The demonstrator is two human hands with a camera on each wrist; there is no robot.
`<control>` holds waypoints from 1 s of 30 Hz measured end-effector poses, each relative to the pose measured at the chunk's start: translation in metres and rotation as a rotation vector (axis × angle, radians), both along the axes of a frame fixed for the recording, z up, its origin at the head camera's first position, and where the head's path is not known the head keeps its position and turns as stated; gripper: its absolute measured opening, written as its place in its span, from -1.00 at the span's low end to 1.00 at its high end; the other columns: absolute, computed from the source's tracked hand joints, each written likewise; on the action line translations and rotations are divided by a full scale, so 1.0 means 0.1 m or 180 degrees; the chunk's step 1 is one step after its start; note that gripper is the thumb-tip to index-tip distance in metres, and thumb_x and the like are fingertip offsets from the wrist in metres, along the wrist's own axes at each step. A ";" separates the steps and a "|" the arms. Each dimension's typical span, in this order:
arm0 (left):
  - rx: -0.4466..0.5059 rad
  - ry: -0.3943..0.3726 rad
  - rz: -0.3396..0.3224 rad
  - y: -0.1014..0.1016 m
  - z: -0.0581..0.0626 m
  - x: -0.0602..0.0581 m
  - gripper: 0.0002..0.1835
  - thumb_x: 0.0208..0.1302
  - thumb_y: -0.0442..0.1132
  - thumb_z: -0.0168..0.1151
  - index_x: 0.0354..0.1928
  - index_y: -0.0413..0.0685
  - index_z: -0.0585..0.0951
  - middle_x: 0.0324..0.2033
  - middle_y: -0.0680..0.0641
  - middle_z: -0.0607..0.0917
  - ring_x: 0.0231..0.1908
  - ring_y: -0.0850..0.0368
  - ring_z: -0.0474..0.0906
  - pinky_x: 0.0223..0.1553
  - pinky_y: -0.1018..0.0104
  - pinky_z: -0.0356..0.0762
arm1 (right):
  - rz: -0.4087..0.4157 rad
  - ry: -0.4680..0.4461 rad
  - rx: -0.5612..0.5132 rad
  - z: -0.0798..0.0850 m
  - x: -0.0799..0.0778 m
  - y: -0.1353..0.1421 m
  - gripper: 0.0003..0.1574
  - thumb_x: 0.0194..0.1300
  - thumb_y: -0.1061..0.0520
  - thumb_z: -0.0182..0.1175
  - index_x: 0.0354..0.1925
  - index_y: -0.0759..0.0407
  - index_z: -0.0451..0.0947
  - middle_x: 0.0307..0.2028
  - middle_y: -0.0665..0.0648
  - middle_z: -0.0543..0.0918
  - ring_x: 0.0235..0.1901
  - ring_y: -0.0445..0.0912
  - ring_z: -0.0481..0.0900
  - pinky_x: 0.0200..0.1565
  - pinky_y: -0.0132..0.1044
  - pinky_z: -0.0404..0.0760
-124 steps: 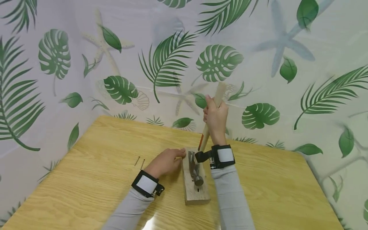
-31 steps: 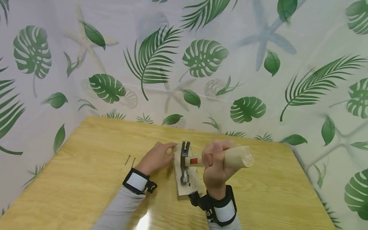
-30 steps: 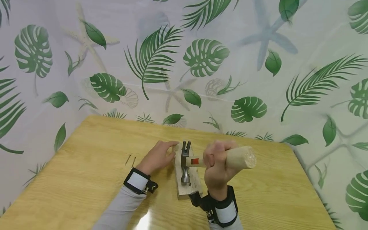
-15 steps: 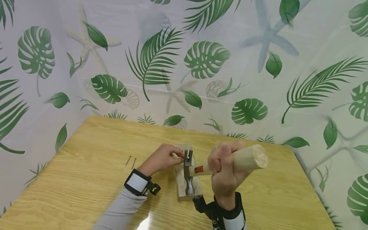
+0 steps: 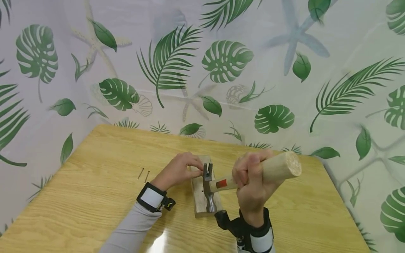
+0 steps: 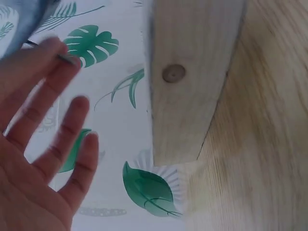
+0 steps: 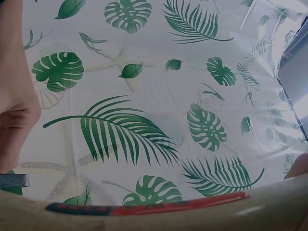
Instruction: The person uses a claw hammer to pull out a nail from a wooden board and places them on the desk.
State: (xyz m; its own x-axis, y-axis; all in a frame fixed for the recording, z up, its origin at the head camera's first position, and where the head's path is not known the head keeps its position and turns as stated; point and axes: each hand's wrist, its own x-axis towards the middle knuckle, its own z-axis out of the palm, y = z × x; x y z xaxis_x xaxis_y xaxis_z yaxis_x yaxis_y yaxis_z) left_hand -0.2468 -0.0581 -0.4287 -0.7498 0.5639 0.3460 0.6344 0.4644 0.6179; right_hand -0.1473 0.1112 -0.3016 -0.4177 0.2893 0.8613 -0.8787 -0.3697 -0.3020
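My right hand point(image 5: 253, 179) grips the wooden handle of a claw hammer point(image 5: 209, 195) with its claw pointing away over a small wooden board point(image 5: 198, 202). The handle, with its red label, leans up to the right. My left hand point(image 5: 180, 170) reaches to the claw; thumb and forefinger pinch a thin dark nail point(image 6: 65, 58) there, mostly hidden by the fingers. The other fingers point(image 6: 79, 168) spread loosely in the left wrist view. A small dark hole point(image 5: 203, 191) shows in the board beside the hammer head.
Two loose nails, a left one point(image 5: 140, 173) and a right one point(image 5: 147, 177), lie on the wood-grain table point(image 5: 107, 182) left of my left hand. A leaf-patterned sheet point(image 5: 177, 116) hangs behind the table. The board's side has a round brown spot point(image 6: 173, 73).
The hammer handle has swung from pointing away to leaning right and has shifted slightly right. My left hand has moved from the board's far left edge to the claw and pinches the nail.
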 end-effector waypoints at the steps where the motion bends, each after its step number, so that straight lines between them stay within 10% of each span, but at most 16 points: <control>1: 0.0020 0.0013 -0.0033 0.00 0.00 0.00 -0.94 0.27 -0.28 0.43 -0.30 0.05 0.82 -0.30 0.13 0.76 -0.18 0.12 0.63 -0.07 0.14 0.60 | 0.0014 -0.0022 -0.0004 0.00 0.00 0.01 -0.66 0.44 0.39 -0.05 -0.51 0.35 0.18 -0.81 0.04 0.14 -0.86 -0.24 0.09 -0.80 -0.48 0.10; 11: -0.0013 0.0062 0.0719 -0.13 0.07 0.02 -0.83 0.36 -0.13 0.37 -0.05 0.12 0.76 -0.38 0.17 0.76 -0.32 0.24 0.65 -0.30 0.29 0.53 | -0.0022 -0.0182 -0.0032 0.03 0.00 0.05 -0.66 0.42 0.41 -0.07 -0.53 0.35 0.18 -0.81 0.03 0.15 -0.87 -0.23 0.08 -0.82 -0.47 0.09; 23: -0.0946 -0.1254 0.1525 -0.79 0.09 -0.02 -0.89 0.25 -0.21 0.42 -0.42 -0.02 0.80 -0.51 0.06 0.74 -0.53 0.12 0.51 -0.51 0.29 0.40 | -0.0161 -0.0421 0.0156 0.05 -0.01 0.07 -0.62 0.42 0.40 -0.03 -0.56 0.35 0.15 -0.80 0.03 0.19 -0.87 -0.23 0.08 -0.84 -0.45 0.09; 30: -0.1255 -0.1517 0.1931 -0.89 0.09 0.02 -0.82 0.11 -0.31 0.46 -0.60 -0.18 0.73 -0.63 -0.08 0.68 -0.63 0.06 0.51 -0.59 0.28 0.42 | -0.0200 -0.0450 0.0192 0.05 -0.02 0.10 -0.61 0.42 0.40 -0.02 -0.56 0.36 0.16 -0.79 0.04 0.20 -0.86 -0.22 0.08 -0.84 -0.44 0.09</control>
State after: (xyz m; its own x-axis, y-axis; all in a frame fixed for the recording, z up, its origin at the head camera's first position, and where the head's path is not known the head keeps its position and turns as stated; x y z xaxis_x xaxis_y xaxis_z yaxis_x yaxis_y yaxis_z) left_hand -0.2448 -0.1474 -0.4193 -0.9753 0.0322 -0.2184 -0.0780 0.8752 0.4775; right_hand -0.1494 0.1208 -0.2963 -0.5188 0.2682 0.8118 -0.8467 -0.2928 -0.4443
